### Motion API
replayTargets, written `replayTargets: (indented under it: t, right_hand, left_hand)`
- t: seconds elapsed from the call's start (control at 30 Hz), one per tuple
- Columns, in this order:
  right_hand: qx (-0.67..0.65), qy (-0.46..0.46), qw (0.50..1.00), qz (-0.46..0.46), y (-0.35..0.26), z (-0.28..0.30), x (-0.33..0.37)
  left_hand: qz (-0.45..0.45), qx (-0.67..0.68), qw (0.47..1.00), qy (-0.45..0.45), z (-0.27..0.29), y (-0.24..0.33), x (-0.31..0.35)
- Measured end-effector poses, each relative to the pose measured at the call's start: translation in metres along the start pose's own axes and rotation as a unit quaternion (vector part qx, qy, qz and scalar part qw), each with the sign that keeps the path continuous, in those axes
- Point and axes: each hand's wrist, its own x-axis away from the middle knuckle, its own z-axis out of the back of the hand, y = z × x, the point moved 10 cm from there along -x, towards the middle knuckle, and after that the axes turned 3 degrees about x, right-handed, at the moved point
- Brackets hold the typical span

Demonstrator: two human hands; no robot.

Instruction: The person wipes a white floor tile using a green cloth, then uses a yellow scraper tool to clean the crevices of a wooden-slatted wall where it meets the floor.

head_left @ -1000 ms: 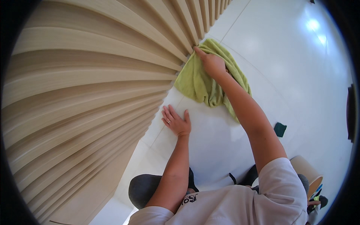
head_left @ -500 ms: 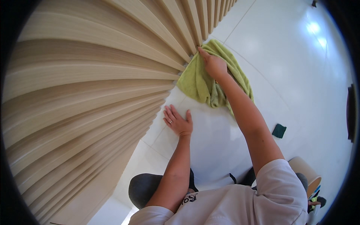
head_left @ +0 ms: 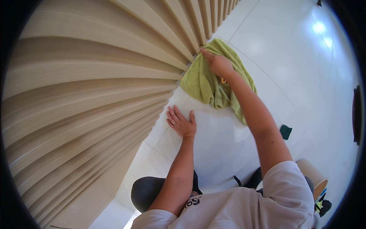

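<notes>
My right hand is on a green towel spread in folds over the floor at the foot of a wooden slatted panel. Its index finger reaches out and presses towel at the base of a slat, while the other fingers curl in against the cloth. A small orange-yellow thing peeks out by the wrist; its kind is unclear. Nearer to me, my left hand lies flat on the white tiled floor, fingers spread, a ring on one of them. It holds nothing and sits beside the panel's lower edge.
On the floor to the right lies a small dark green pad. A round tan container stands close to my right side, with several coloured items next to it. A dark object is at the far right rim.
My right forearm has swung slightly right, uncovering the orange-yellow thing. The index finger stays at the slat's base, and the towel's folds have shifted a little. My left hand is nearly still.
</notes>
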Motion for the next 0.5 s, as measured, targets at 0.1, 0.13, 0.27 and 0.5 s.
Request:
replayTargets:
  t: [0.1, 0.13, 0.27, 0.5]
  right_hand:
    - [0.021, -0.033, 0.997, 0.061, 0.013, 0.002, 0.008]
    - [0.038, -0.045, 0.995, 0.079, 0.019, 0.002, 0.013]
    - [0.019, 0.084, 0.995, 0.04, 0.04, 0.019, 0.03]
    - [0.021, 0.021, 0.998, -0.051, 0.021, 0.023, -0.021]
  left_hand:
    - [0.005, 0.006, 1.0, 0.003, 0.003, -0.002, -0.001]
    - [0.005, 0.0, 1.0, 0.007, 0.003, -0.005, -0.001]
    - [0.005, 0.001, 1.0, 0.015, 0.006, -0.005, -0.003]
    - [0.0, -0.003, 1.0, 0.009, 0.003, -0.001, 0.0]
